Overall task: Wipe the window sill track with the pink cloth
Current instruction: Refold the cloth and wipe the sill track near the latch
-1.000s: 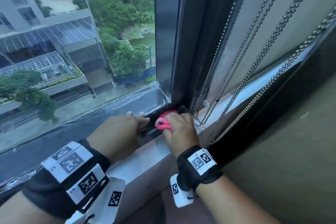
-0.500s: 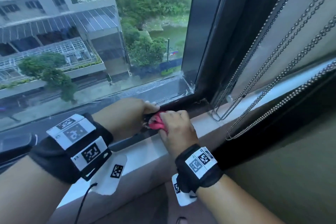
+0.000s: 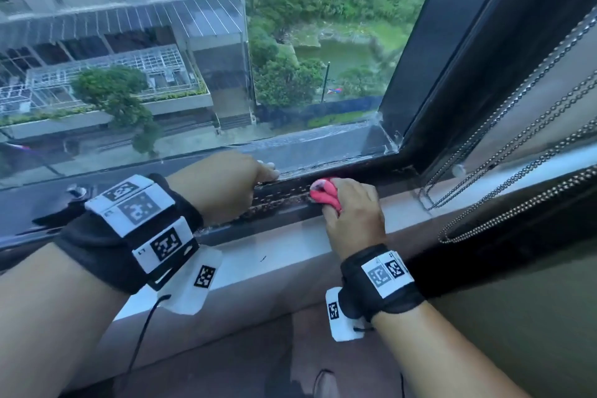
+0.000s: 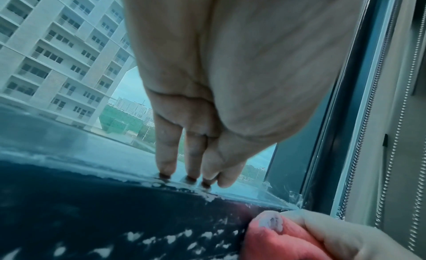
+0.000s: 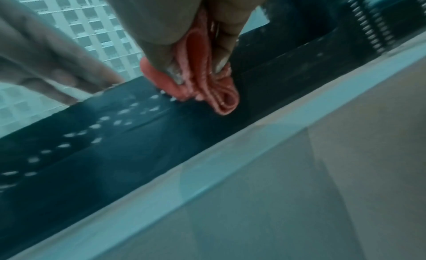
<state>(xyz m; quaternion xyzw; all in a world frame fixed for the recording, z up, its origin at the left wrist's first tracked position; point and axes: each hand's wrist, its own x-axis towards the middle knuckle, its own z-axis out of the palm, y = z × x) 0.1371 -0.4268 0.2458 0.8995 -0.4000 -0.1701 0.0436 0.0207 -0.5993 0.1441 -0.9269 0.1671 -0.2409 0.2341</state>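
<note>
The dark window sill track [image 3: 284, 194] runs along the bottom of the glass and is speckled with pale dirt flecks [image 5: 119, 114]. My right hand [image 3: 352, 213] grips the bunched pink cloth [image 3: 324, 194] and presses it down onto the track; the cloth's folds [image 5: 207, 85] stick out below my fingers. My left hand [image 3: 226, 187] is just left of it, fingers [image 4: 168, 154] straight, tips resting on the track's far edge against the glass [image 4: 69, 136]. The cloth [image 4: 276, 240] shows a grey smudge on its tip.
A white sill ledge [image 3: 274, 255] lies in front of the track. The dark window frame post [image 3: 429, 74] stands at the track's right end. Beaded blind chains [image 3: 504, 139] hang to the right and loop onto the ledge. A brown wall [image 3: 533, 317] is below right.
My right hand has slid the pink cloth leftward along the track, away from the corner by the frame post. The left hand stays beside it, fingertips on the glass edge.
</note>
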